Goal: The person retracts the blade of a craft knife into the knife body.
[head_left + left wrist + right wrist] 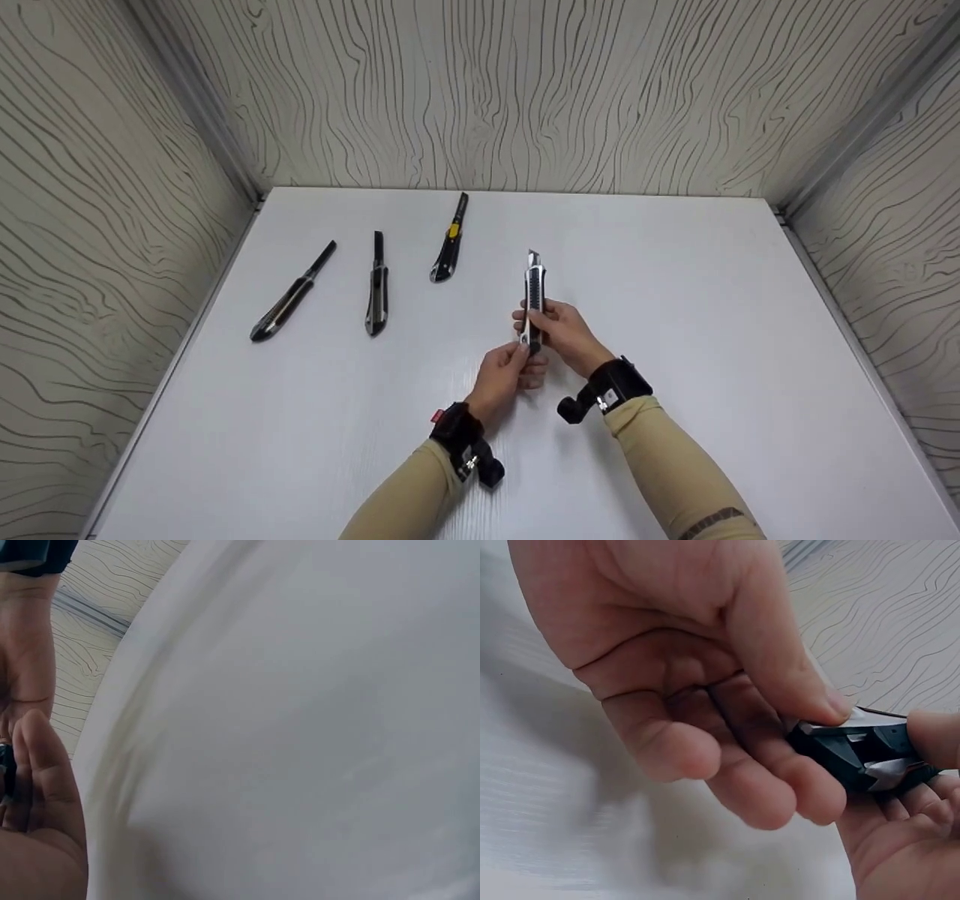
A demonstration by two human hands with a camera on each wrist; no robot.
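A silver and black utility knife [535,289] is held above the table, its silver blade end pointing away from me. My right hand [571,339] grips the handle from the right, thumb on its upper face. Lower down, my left hand [501,379] pinches the butt end between thumb and fingers. In the right wrist view, the right thumb presses on the knife [855,754], and the left hand [911,847] is at its end. The left wrist view cuts off the left hand [49,795] and shows only a sliver of the knife.
Three more utility knives lie on the white table [712,337]: one at far left [283,307], one beside it [377,292], and one with a yellow slider [448,251] near the back edge. Wood-patterned panels [525,97] enclose the back and both sides.
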